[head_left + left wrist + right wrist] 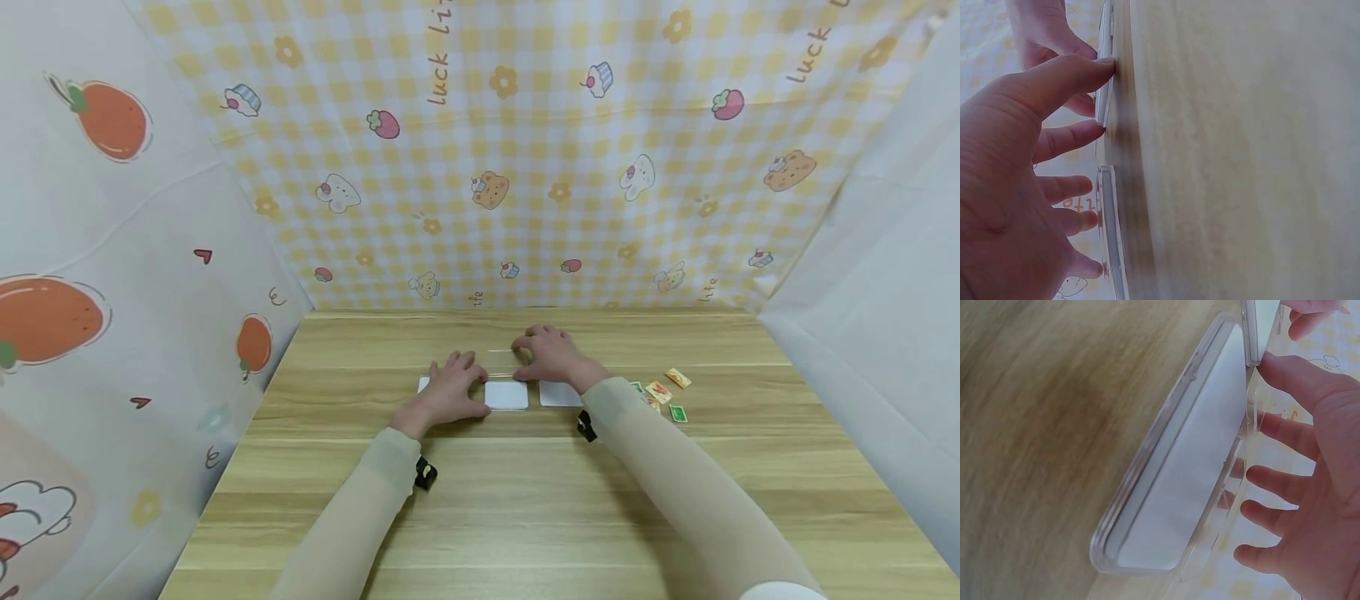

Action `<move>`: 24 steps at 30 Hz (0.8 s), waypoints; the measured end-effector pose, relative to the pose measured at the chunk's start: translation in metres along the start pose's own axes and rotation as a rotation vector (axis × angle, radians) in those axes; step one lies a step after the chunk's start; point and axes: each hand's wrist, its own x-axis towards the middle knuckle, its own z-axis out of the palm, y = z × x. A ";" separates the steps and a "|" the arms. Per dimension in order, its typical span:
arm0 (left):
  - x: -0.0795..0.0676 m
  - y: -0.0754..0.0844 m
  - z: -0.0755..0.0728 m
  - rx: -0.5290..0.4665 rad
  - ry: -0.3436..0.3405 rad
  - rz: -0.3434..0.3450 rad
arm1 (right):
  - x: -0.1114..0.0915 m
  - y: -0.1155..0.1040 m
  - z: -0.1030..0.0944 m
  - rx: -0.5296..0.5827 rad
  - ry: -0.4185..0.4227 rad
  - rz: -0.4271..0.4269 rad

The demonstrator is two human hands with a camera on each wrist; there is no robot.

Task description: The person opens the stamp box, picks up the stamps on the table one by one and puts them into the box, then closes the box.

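Note:
Three shallow clear plastic boxes holding white cards lie in a row: a middle box [506, 395], a right box [560, 394] and a left box [423, 383], mostly covered by a hand. My left hand [450, 392] holds the middle box at its left end between thumb and forefinger. Just behind that box is a clear plastic lid [506, 363]. With thumb and forefinger, my right hand [551, 354] spans the lid's right end. The right wrist view shows the right thumb by the middle box's corner, the other fingers spread beyond the right box [1185, 462].
Several small picture cards [659, 392], orange and green, lie scattered on the wooden table [510, 508] to the right of the boxes. A checked cloth [487, 242] hangs along the table's back edge, with white cloths at both sides.

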 end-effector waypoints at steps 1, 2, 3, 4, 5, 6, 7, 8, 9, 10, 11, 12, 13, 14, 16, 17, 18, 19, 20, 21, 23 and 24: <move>0.000 0.000 0.000 0.000 -0.001 0.002 | 0.000 0.000 0.000 0.001 0.002 0.000; 0.000 0.000 0.000 0.004 0.000 0.003 | 0.000 0.000 0.001 0.003 0.005 0.001; -0.001 0.000 0.000 0.009 -0.001 0.004 | 0.000 -0.001 0.001 0.006 0.008 0.003; -0.001 0.000 0.000 0.014 -0.001 0.003 | 0.000 -0.001 0.001 0.007 0.012 0.004; -0.001 0.000 0.000 0.018 0.000 0.003 | -0.001 -0.002 0.001 0.008 0.013 0.006; -0.001 0.000 0.000 0.020 0.000 0.001 | -0.001 -0.002 0.001 0.009 0.014 0.006; -0.002 0.000 0.000 0.017 -0.001 -0.001 | -0.001 -0.003 0.001 0.006 0.013 0.006; -0.002 0.000 0.000 0.013 -0.001 -0.003 | -0.001 -0.003 0.001 0.004 0.012 0.007; -0.002 0.000 -0.001 0.011 -0.001 -0.005 | -0.002 -0.003 0.001 0.002 0.011 0.008; -0.003 0.000 -0.001 0.007 -0.001 -0.006 | -0.002 -0.003 0.001 0.001 0.010 0.008; -0.003 0.000 -0.001 0.004 -0.001 -0.005 | -0.002 -0.003 0.001 -0.001 0.009 0.008; -0.003 0.001 -0.001 0.003 0.000 -0.004 | -0.003 -0.003 0.001 -0.001 0.009 0.008; -0.003 0.001 -0.001 0.005 0.001 -0.005 | -0.003 -0.004 0.000 -0.001 0.011 0.008; -0.003 0.000 -0.001 0.009 0.003 -0.004 | -0.003 -0.004 0.000 -0.002 0.011 0.007; -0.003 0.000 -0.001 0.018 0.005 -0.006 | -0.003 -0.004 0.000 -0.005 0.014 0.006; -0.003 -0.001 -0.001 0.024 0.006 -0.003 | -0.003 -0.003 0.000 -0.006 0.014 0.007; -0.003 -0.001 -0.001 0.028 0.005 -0.006 | -0.003 -0.003 0.000 -0.009 0.014 0.007; -0.004 -0.001 -0.001 0.030 0.002 -0.009 | -0.002 -0.003 0.000 -0.013 0.014 0.008; -0.004 -0.001 -0.001 0.030 0.001 -0.007 | -0.002 -0.002 0.000 -0.018 0.012 0.009; -0.005 -0.001 -0.002 0.034 0.001 -0.007 | -0.003 -0.003 0.000 -0.020 0.013 0.012; -0.006 -0.001 -0.003 0.043 0.001 -0.007 | -0.003 -0.003 0.000 -0.028 0.012 0.013; -0.007 0.000 -0.004 0.048 0.003 -0.011 | -0.003 -0.003 0.000 -0.036 0.013 0.014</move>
